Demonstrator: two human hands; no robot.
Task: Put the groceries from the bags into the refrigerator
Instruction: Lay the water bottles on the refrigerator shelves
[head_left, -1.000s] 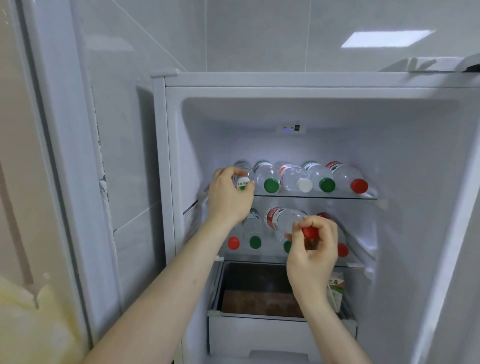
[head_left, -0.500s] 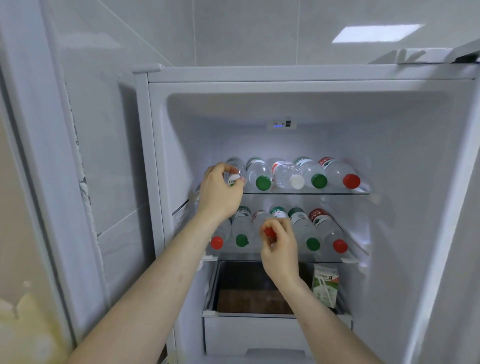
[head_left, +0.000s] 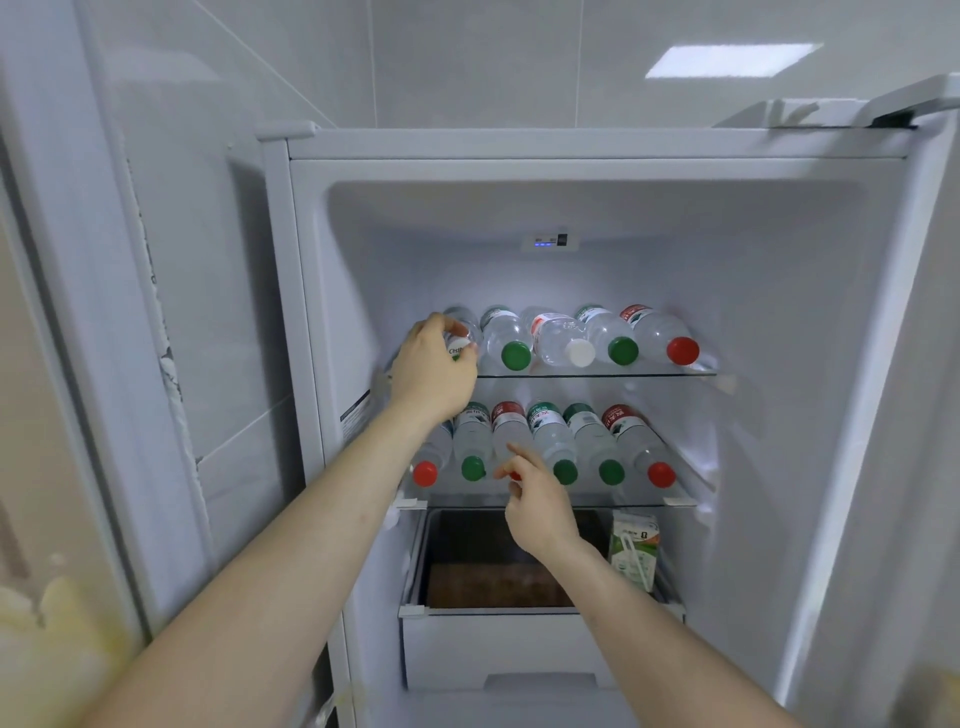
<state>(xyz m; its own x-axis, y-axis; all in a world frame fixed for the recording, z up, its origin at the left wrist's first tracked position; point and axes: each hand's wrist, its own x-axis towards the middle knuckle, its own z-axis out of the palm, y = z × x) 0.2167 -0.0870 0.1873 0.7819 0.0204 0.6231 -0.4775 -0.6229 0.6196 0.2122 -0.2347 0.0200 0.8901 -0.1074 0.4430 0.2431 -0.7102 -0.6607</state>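
Left hand (head_left: 434, 371), centre-left of the frame: fingers curled round the cap end of the leftmost bottle (head_left: 460, 332) on the upper shelf (head_left: 597, 373). Right hand (head_left: 540, 506), centre frame: fingers loose and parted, one fingertip at the red cap (head_left: 515, 475) of the third bottle on the lower shelf (head_left: 639, 503); it grips nothing.

Stock in place: five bottles lie on their sides on the upper shelf and six on the lower, caps toward the door. A carton (head_left: 635, 556) stands in the drawer (head_left: 498, 652) at lower right.

Risks, as judged:
- The bottles are round and lie on glass. A push on one could roll the row or send the end bottle off the front edge.
- The lower row is tightly packed; forcing the third bottle back may shift its neighbours sideways.
- When the left hand lets go, its bottle may roll toward the wall or forward.

Not determinable:
- The held bottle's cap is mostly covered by the hand; colour unclear.
- The red cap is largely behind the right fingers; actual contact cannot be confirmed.
- Label print is too small to read.
- The bags are out of frame, so the remaining load is unknown.
- The drawer's contents are dark.
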